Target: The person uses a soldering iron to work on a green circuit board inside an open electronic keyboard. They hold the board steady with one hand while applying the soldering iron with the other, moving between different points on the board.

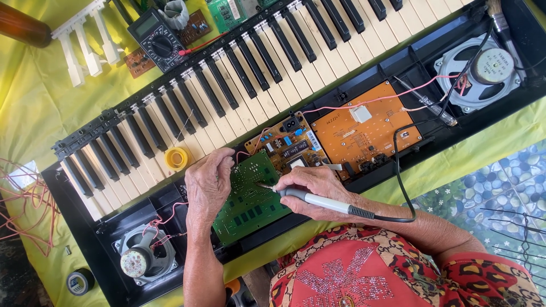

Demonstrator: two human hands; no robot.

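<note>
An opened electronic keyboard [227,96] lies across a yellow cloth, its black-and-white keys above exposed circuit boards. My left hand [207,183] rests on the upper left edge of a green circuit board [250,199] and pins it down. My right hand [315,187] grips a grey soldering iron [318,200], whose tip touches the green board near its top. The iron's black cord [398,170] loops up to the right.
Orange boards [364,133] sit right of the green one. Round speakers sit at the lower left [139,256] and upper right [483,71]. A yellow solder spool [176,158] lies on the keys. A multimeter [156,37], loose white keys [85,45] and tape roll [78,281] lie around.
</note>
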